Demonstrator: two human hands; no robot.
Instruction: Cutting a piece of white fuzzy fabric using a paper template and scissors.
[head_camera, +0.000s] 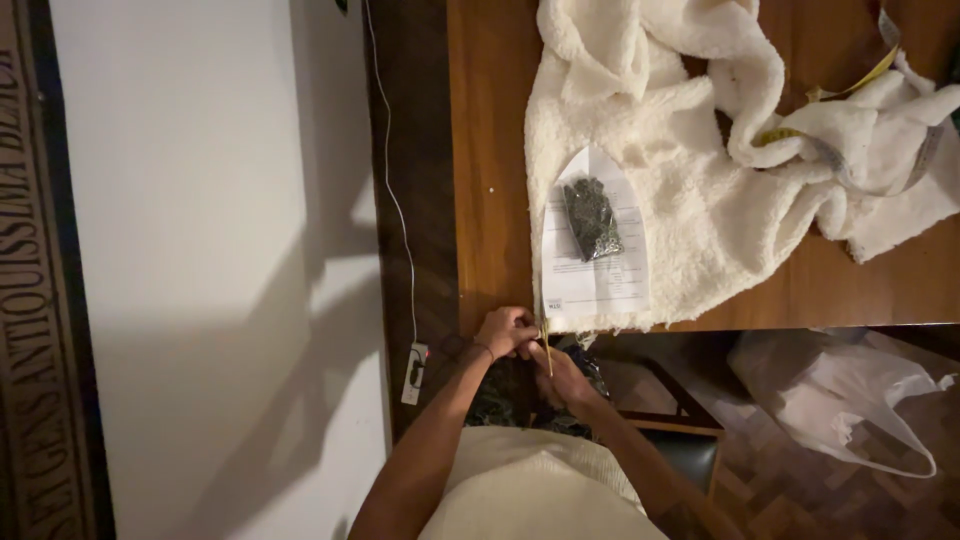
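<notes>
The left hand (505, 331) is curled nearly into a fist at the near edge of the tabletop (490, 150), its fingertips pinched on the upper end of a thin yellowish strip (546, 350); a dark band circles its wrist. The right hand (562, 378) sits just below and to the right of it, fingers bent and closed around the lower part of the same strip, so the two hands almost touch. The strip is narrow and straight, its long axis running almost directly away from the person, from the right hand up toward the table's near edge; what it is made of cannot be told. Just beyond the hands, a white paper sheet (595, 255) with a pointed far end lies at the near edge of the tabletop, on top of a cream fleece fabric (690, 190), and a small clear bag of dark bits (591, 218) rests on the sheet. The fabric spreads in folds toward the far right corner, where a yellow measuring tape (850, 90) winds across it. The tabletop is brown polished wood. Below its right part, a white plastic bag (850, 400) lies on a parquet floor (800, 500) beside a chair (690, 435) with a dark seat. Left of the table, a thin white cable (392, 190) runs down to a white power strip (414, 372) against a pale wall (190, 250).
</notes>
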